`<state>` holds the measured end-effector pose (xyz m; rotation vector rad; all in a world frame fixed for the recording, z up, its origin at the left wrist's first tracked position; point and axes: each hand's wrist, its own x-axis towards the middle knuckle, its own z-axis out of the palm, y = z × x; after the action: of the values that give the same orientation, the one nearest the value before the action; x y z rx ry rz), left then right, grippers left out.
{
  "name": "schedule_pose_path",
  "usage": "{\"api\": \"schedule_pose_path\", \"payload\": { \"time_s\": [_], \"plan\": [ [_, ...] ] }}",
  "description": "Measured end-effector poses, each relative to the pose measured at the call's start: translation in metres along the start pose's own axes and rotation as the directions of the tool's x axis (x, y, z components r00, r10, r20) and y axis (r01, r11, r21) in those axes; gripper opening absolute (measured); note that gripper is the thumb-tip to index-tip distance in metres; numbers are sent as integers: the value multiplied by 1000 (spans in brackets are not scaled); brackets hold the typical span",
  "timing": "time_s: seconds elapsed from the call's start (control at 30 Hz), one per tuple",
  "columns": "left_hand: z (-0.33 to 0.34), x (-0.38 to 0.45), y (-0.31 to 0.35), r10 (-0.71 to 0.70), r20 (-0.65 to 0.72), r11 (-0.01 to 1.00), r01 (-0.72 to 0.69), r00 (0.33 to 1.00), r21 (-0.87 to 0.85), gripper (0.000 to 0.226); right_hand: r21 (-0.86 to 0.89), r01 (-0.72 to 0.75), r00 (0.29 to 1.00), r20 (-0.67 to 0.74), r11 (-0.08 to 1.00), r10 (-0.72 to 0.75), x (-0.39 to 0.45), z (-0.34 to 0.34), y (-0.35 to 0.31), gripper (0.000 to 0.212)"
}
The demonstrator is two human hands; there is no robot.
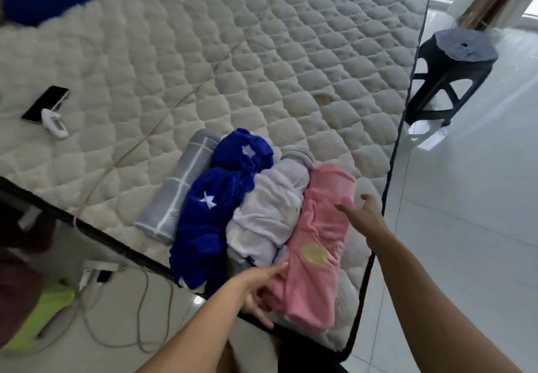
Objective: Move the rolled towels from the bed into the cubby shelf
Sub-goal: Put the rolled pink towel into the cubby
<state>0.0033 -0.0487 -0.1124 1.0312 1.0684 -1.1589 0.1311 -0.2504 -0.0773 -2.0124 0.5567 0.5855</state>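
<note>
Several rolled towels lie side by side at the near corner of the bed (203, 52): a grey checked roll (177, 186), a blue roll with white stars (212, 212), a pale grey roll (267, 215) and a pink roll (317, 244). My left hand (256, 291) is at the pink roll's near end, fingers spread against it. At that roll's far right side is my right hand (364, 215), open, its fingers touching the fabric. Neither hand has closed on the towel. No cubby shelf is in view.
A phone (45, 104) and a small white device (55, 123) lie at the bed's left, with a cable (186, 95) across the mattress. A dark stool (451, 72) stands on the tiled floor to the right. Cables and a power strip (96, 273) lie on the floor at the left.
</note>
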Motion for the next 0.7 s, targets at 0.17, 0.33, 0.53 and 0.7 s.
{"api": "schedule_pose_path", "payload": {
  "time_s": [0.17, 0.33, 0.53, 0.7],
  "plan": [
    [20, 6, 13, 5, -49, 995, -10, 999, -95, 84, -158, 12, 1000, -8, 987, -14, 49, 3, -21, 99],
    [22, 17, 8, 15, -95, 995, -24, 995, -100, 85, -84, -58, 992, 104, 995, 66, 65, 17, -13, 92],
    [26, 17, 2, -4, -35, 985, -2, 999, -170, 65, 29, -78, 995, 59, 997, 76, 66, 13, -3, 62],
    [31, -2, -10, 60, -30, 989, -63, 998, -130, 59, 149, 41, 997, -71, 988, -30, 31, 0, -5, 44]
  ]
}}
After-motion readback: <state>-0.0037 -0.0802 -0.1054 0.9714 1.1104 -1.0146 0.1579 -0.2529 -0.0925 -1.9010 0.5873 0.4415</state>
